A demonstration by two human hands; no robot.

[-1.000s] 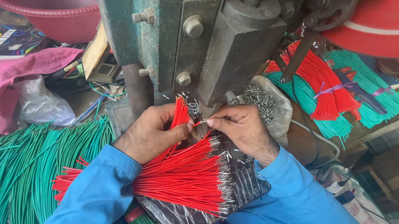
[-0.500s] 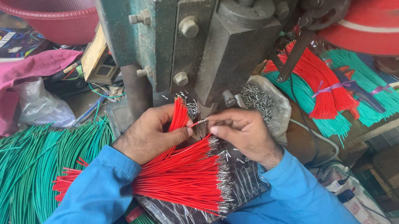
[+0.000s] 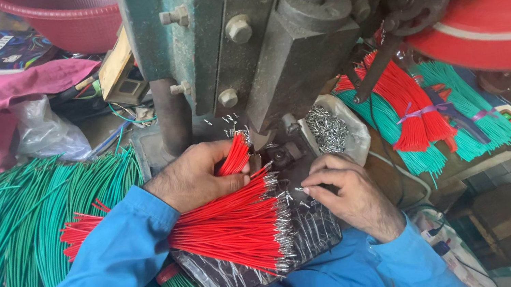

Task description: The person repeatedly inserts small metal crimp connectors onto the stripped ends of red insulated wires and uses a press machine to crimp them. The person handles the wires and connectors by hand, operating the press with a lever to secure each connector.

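My left hand [image 3: 195, 178] grips a small bunch of red wires [image 3: 235, 155], their tips up toward the base of the green press machine [image 3: 210, 40]. My right hand [image 3: 347, 194] pinches a small metal piece near the lower part of the press; what it is stays too small to tell. A fan of red wires with metal-tipped ends [image 3: 235, 226] lies on a dark plastic sheet [image 3: 299, 240] in my lap, between both blue sleeves.
Bundles of green wire [image 3: 15, 239] fill the left. Tied red and green wire bundles [image 3: 430, 111] lie at right under a red wheel [image 3: 495, 6]. A bag of metal terminals [image 3: 329, 128], a pink cloth [image 3: 6, 102] and a red basin [image 3: 68, 15] sit around the press.
My right hand has drawn back from my left hand, down and to the right. The left hand stays on its wire bunch at the press.
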